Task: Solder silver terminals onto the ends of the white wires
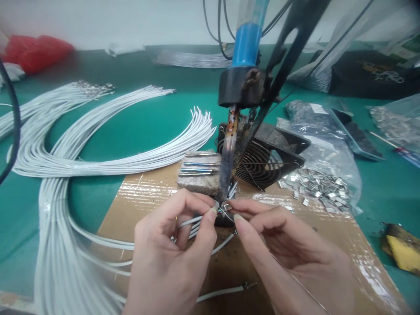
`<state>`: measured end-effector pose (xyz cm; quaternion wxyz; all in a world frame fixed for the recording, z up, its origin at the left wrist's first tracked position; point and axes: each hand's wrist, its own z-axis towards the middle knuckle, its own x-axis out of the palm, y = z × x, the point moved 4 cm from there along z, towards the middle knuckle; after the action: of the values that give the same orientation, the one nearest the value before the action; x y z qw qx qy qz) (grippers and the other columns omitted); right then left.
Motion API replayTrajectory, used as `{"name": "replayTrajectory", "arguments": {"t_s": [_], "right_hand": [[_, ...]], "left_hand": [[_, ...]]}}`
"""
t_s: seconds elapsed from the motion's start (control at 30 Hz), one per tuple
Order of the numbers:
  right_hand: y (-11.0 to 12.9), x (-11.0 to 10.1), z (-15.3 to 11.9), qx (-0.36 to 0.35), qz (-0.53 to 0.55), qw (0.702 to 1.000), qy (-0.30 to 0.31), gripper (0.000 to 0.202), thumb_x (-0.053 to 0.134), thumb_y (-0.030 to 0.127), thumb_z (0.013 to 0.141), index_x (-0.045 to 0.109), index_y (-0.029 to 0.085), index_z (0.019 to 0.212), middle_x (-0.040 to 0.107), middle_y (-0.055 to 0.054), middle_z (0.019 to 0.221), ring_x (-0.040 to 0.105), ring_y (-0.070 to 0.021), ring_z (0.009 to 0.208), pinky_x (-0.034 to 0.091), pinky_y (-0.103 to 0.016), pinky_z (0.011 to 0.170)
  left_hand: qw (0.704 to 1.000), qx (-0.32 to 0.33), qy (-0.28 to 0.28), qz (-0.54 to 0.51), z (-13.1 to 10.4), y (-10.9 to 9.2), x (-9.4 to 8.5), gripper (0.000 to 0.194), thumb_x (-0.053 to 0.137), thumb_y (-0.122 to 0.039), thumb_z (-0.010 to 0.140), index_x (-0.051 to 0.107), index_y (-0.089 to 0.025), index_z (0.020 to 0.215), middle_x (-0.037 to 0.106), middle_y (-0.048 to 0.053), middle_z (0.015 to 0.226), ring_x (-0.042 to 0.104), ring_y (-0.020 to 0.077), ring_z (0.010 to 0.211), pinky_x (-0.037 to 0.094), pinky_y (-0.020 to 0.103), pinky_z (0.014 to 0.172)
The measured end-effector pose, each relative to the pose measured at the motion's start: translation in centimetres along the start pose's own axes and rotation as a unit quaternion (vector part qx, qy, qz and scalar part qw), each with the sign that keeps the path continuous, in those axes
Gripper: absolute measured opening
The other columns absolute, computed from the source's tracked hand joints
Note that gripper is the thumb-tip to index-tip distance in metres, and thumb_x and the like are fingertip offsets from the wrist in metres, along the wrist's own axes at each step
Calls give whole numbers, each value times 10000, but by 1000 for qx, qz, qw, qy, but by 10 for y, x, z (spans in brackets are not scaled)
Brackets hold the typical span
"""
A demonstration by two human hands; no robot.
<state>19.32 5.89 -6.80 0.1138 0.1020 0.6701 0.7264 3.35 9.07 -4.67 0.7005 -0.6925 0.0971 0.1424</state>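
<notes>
My left hand [177,253] is closed, thumb and forefinger pinching a white cable [189,222] near its end. More white cables pass under and behind that hand. My right hand [292,249] pinches a thin solder wire [310,292], which trails down across the palm side and reaches forward to the cable end. A small square metal piece [226,207] shows between the fingertips of both hands; which fingers bear it, I cannot tell. Directly above, the tip of a mounted soldering iron [228,166] points down to the same spot and seems to touch the work.
A stone-like block [198,181] carrying metal rods and a black fan [262,164] stand behind the iron. Small metal pieces [320,188] spill from a plastic bag at right. Bundled white cables [98,168] curve across the left. Cardboard [337,262] covers the green table [131,127].
</notes>
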Motion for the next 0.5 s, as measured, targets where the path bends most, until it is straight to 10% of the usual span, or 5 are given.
{"name": "replayTrajectory", "arguments": {"t_s": [0.5], "right_hand": [[0, 1, -1, -9, -19, 1000, -13, 210, 813, 192, 925, 740, 261, 741, 871, 21, 1065, 854, -149, 934, 644, -106, 790]], "left_hand": [[1000, 9, -2, 4, 0, 0, -2, 187, 720, -149, 880, 724, -255, 727, 794, -18, 821, 758, 153, 768, 511, 153, 511]]}}
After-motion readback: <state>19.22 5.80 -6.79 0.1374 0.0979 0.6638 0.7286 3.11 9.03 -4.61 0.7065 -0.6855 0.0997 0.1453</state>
